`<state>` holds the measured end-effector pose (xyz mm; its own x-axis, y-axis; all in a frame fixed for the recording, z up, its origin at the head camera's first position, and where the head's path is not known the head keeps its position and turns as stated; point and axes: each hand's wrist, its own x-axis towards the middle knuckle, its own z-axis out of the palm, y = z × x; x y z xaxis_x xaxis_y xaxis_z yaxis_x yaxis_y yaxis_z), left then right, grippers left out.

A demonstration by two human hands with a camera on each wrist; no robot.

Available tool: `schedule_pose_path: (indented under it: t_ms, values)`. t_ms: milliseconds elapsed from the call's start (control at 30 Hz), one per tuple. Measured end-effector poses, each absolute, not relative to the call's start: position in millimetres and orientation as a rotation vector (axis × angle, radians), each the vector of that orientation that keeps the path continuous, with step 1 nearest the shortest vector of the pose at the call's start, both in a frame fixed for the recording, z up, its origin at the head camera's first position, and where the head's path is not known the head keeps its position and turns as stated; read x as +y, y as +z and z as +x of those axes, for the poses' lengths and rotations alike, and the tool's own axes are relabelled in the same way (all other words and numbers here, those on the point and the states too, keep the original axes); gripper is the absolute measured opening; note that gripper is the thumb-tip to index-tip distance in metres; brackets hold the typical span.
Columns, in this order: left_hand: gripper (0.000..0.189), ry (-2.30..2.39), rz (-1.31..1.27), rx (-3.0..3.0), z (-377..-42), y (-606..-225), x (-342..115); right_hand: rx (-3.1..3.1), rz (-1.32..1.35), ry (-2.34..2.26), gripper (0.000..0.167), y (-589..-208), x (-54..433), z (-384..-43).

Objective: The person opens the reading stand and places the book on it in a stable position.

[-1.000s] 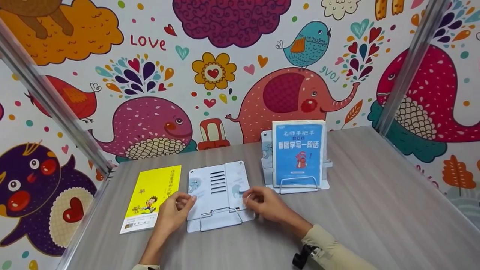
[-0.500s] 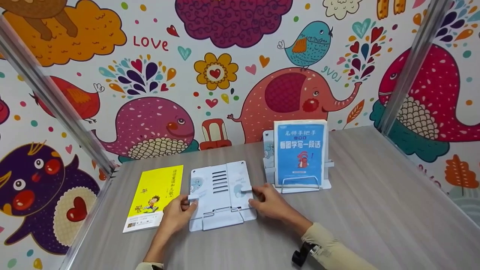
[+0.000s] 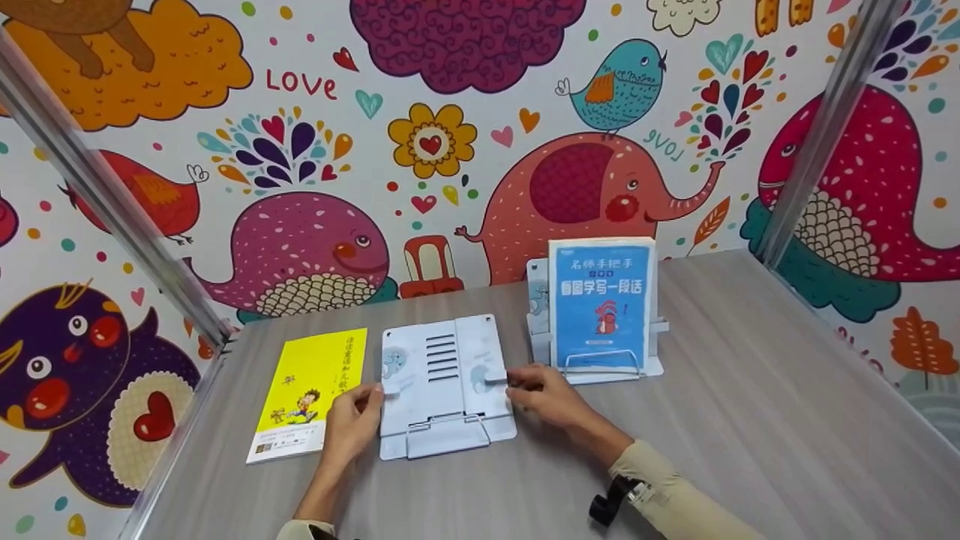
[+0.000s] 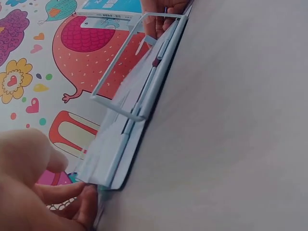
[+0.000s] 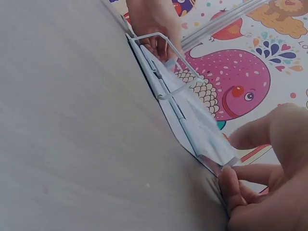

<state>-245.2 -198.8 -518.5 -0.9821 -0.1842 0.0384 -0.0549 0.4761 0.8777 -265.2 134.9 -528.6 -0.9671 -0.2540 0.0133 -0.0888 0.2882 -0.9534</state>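
A white metal book stand with slots and a wire front ledge lies low on the table. My left hand is at its left edge, fingers bent in at the side. The left wrist view shows the fingertips on the stand's lower corner, thumb held off it. At the opposite edge my right hand has its fingers curled in the same way. In the right wrist view its fingertips meet the corner with the thumb apart. What the fingers do behind the panel is hidden.
A yellow book lies flat left of the stand, close to my left hand. To the right a blue book stands upright on a second white book stand. A patterned wall backs the table.
The left thumb has drawn back from the stand's front to its left edge. The right hand has shifted slightly right. The panel's top edge appears a little higher.
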Motion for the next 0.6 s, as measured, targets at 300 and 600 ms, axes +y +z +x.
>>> schedule_pose_path:
  t_ms: [300,600]
  values:
    - [0.04,-1.647,0.364,-2.401,-248.5,-519.6,-189.0,2.425,-0.274,-1.868,0.04,-533.2,132.0,-263.9]
    - [0.035,-1.655,0.344,-2.317,-248.2,-513.4,-190.7,2.32,-0.47,-1.974,0.055,-533.5,132.9,-262.4]
